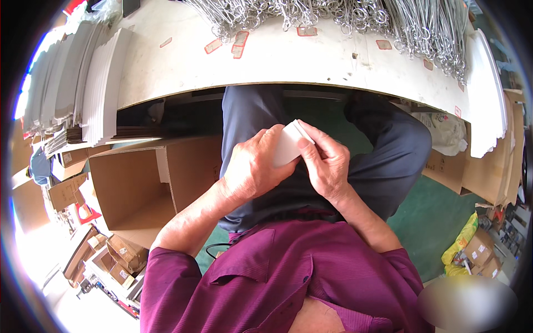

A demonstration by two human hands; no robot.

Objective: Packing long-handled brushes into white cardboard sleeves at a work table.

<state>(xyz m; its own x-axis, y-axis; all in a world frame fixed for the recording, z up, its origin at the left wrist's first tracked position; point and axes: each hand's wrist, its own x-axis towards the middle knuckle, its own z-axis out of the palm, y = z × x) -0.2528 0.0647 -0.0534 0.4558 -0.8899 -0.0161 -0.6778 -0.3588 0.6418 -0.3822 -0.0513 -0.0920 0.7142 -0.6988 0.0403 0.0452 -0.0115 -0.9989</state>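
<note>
Our fingers (304,143) pinch a small white card piece (288,145), both hands closed on it. Left hand (252,166) wraps its lower-left side, right hand (327,166) clamps the upper-right edge with the thumb on top. The piece sits over our lap, above the dark trousers (383,161), clear of the tabletop (288,58).

Looks like a folded blank or flat little box; we can't tell which, as the hands cover most of it.

To do this well, we'd judge: keep the thumbs on the crease line, press evenly, keep the edges square and don't let the left grip crush the panel.

Around us: an open cardboard box (144,188) just left of the knee, stacks of white sheets (83,83) on the left end of the tabletop, a heap of wire hooks or rings (333,14) along its far edge, and more white sheets (486,94) at the right end. Green floor (433,222) below.
</note>
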